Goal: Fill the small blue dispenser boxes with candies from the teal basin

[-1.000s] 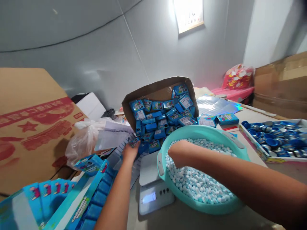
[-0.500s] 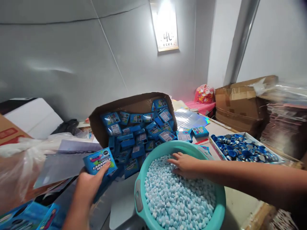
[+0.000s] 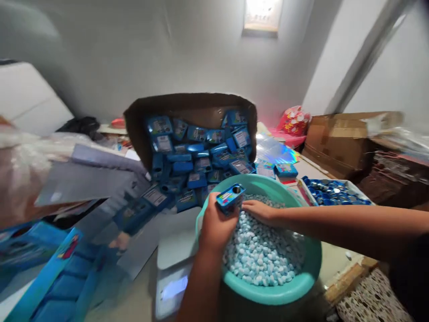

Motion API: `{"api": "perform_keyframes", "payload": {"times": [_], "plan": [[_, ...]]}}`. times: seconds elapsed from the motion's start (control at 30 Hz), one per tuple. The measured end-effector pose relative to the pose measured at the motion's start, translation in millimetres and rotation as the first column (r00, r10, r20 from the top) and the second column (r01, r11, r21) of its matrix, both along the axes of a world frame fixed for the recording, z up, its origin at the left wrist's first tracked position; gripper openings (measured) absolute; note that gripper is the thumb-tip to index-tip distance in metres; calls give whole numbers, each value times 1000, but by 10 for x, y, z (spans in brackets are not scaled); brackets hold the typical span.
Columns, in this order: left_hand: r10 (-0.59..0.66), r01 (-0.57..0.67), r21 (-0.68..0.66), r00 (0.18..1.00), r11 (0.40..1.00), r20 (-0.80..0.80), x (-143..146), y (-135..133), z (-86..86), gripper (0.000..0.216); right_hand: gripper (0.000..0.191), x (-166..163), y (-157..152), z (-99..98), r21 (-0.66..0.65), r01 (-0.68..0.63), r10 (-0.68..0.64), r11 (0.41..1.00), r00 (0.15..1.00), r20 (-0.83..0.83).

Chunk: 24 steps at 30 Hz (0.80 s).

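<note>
My left hand (image 3: 216, 221) is wrapped round a small blue candy box (image 3: 229, 197), held tilted above the teal basin (image 3: 268, 297). A dark round hole shows in the box's top end. Pale blue and white candies (image 3: 261, 257) fill much of the basin. My right hand (image 3: 261, 211) is low over the candies, its fingers drawn together close beside the box. The fingertips are partly hidden, and what they hold cannot be made out.
A tipped carton (image 3: 137, 134) spills several blue boxes (image 3: 197, 179) behind the basin. To its left lies a scale (image 3: 174, 286) with a lit display. A tray of blue caps (image 3: 335, 192) stands at right. More blue packaging (image 3: 63, 277) lies front left.
My left hand has brought the candy box rightward over the basin and turned its holed end up. My right hand's spread fingers have drawn together beside it. The camera view has shifted.
</note>
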<state>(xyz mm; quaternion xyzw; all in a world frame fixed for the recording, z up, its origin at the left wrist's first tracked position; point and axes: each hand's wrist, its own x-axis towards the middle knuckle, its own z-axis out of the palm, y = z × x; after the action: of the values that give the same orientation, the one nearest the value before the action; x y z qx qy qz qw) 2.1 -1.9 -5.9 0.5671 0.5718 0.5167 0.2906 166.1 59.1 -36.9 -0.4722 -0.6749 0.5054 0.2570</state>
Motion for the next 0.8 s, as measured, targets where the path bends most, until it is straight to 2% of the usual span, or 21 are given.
{"api": "perform_keyframes", "payload": {"times": [0.07,0.1,0.13,0.2,0.27,0.37,0.47,0.63,0.7,0.8], "plan": [[3,-7,-55,998,998,-58,-15,-43,33,38,28,-17,-73,45,-192,68,-88,979,991,-100],[17,-24,-86,997,996,-81,-10,-58,53,37,29,-23,-109,74,-343,102,-149,934,982,-116],[37,-49,-118,994,992,-106,-2,-68,72,36,32,-29,-142,103,-491,114,-188,863,976,-105],[56,-79,-159,988,984,-142,13,-74,92,37,36,-47,-190,154,-681,141,-252,718,966,-66],[38,-66,-165,985,984,-169,16,-74,92,39,39,-74,-208,183,-764,154,-304,627,951,-58],[-19,-15,-162,979,987,-205,2,-80,81,43,39,-121,-201,196,-814,156,-383,559,920,-87],[10,-50,-174,975,984,-224,-14,-90,82,47,37,-148,-192,208,-840,137,-438,525,890,-129],[79,-95,-67,974,993,-211,-31,-68,74,49,33,-87,-195,241,-858,120,-524,499,830,-189],[71,-91,-80,972,993,-222,-32,-52,74,47,28,-36,-214,282,-849,76,-562,522,780,-276],[33,-68,-137,970,988,-240,-35,-35,73,45,22,40,-268,402,-796,17,-614,605,647,-453]]}}
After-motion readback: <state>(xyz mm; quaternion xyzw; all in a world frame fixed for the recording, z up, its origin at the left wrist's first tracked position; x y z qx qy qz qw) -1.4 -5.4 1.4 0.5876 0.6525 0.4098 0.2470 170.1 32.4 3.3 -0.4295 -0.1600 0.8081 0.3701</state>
